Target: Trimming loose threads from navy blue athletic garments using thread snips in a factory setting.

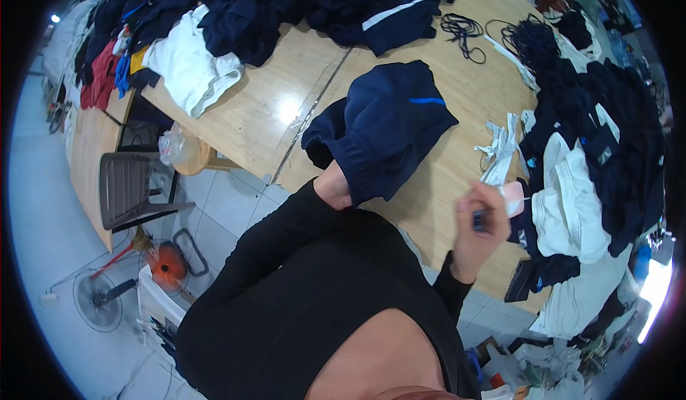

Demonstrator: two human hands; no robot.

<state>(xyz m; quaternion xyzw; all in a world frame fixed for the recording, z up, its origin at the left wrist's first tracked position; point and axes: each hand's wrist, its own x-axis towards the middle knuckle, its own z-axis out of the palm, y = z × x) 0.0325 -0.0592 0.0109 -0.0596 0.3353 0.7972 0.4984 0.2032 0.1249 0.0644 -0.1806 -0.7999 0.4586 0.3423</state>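
Note:
A navy garment point(400, 114) with a gathered elastic edge and a short bright blue stripe lies bunched on the wooden table point(443, 207) before me. My left hand point(334, 185) reaches into its gathered opening; only the wrist shows, and the fingers are hidden by the cloth. To the right, my right hand point(480, 225) is raised over the table edge with curled, slightly blurred fingers. Something small and dark sits in that hand, too unclear to name. Just beyond the hand is a pale pink flat piece point(512, 196).
White strips point(504, 142) and dark cords point(463, 32) lie on the table's right. White garments point(572, 207) and navy clothes point(622, 157) pile up there too. More navy garments point(243, 21) and a white garment point(193, 60) cover the far left. A chair point(128, 189) and fan point(96, 300) stand left.

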